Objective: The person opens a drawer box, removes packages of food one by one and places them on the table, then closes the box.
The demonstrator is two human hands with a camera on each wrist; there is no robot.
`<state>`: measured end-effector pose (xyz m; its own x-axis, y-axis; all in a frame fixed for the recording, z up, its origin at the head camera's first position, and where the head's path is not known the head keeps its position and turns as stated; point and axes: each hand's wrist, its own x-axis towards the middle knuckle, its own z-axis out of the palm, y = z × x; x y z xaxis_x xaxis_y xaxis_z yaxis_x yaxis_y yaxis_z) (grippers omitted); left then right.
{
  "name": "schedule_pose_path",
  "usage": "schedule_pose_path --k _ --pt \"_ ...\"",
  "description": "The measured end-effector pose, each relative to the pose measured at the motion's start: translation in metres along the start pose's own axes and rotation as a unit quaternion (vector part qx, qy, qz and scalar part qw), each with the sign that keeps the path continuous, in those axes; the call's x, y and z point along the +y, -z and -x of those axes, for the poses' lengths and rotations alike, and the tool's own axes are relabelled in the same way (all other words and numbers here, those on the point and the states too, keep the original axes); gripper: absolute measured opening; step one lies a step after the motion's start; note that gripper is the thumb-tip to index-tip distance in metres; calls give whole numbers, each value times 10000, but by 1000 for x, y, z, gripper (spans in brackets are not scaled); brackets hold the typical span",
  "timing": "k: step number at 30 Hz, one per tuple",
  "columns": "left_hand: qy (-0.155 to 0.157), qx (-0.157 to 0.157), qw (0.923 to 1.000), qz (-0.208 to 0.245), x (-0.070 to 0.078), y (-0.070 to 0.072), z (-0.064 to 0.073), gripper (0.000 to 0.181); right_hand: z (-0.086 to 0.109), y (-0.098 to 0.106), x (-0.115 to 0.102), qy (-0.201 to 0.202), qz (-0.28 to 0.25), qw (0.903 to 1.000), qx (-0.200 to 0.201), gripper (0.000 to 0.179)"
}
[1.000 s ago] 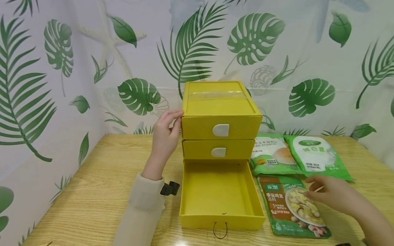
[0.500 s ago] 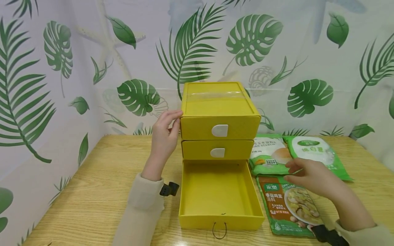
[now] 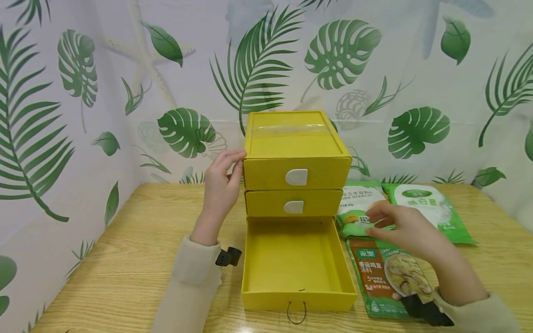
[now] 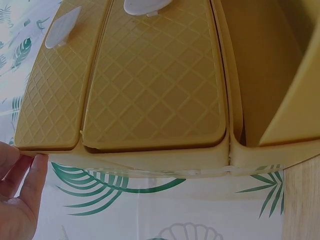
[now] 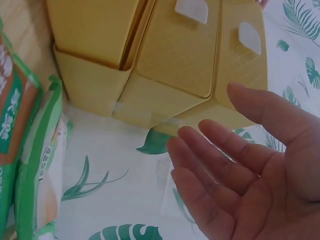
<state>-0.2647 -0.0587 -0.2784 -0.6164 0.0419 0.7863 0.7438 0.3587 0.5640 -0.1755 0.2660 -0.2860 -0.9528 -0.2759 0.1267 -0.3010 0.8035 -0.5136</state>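
A yellow three-tier drawer box (image 3: 297, 141) stands on the table. Its bottom drawer (image 3: 296, 259) is pulled out with nothing inside, while the two drawers above, each with a white tab handle (image 3: 296, 176), are in. My left hand (image 3: 222, 187) touches the box's upper left front corner with its fingertips; in the left wrist view the fingers (image 4: 34, 182) lie along the edge. Over the corn starch bag (image 3: 354, 222), to the right of the box, my right hand (image 3: 410, 231) hovers holding nothing. Its palm and loosely bent fingers (image 5: 220, 145) show in the right wrist view.
A second green and white bag (image 3: 451, 217) lies at the back right. In front of it lies a brown and green soup mix packet (image 3: 374, 273), partly covered by my right wrist. A dark loop (image 3: 296, 317) hangs from the bottom drawer's front. Leaf-patterned cloth (image 3: 187, 69) backs the table.
My right hand has moved left and up, from over the soup mix packet to over the corn starch bag. My left hand stays at the box corner.
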Motion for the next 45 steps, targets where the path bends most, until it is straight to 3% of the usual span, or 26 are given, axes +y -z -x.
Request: schedule_pose_path --k 11,18,27,34,41,45 --pt "-72 20 10000 20 1 0 0 20 11 -5 -30 289 -41 9995 132 30" --pt "-75 32 10000 -24 0 0 0 20 17 -11 -45 706 52 9974 110 29" --pt "-84 21 10000 -43 -1 0 1 20 25 -19 -61 760 -6 9956 -554 28" --pt "-122 38 9999 -41 -1 0 1 20 28 -30 -69 1248 573 9883 -667 30" --pt "-124 39 9999 -30 -1 0 1 20 33 -40 -76 1708 663 9789 -907 28" --pt "-138 39 9999 -19 -1 -1 1 20 34 -44 -79 1247 463 9793 -1525 29"
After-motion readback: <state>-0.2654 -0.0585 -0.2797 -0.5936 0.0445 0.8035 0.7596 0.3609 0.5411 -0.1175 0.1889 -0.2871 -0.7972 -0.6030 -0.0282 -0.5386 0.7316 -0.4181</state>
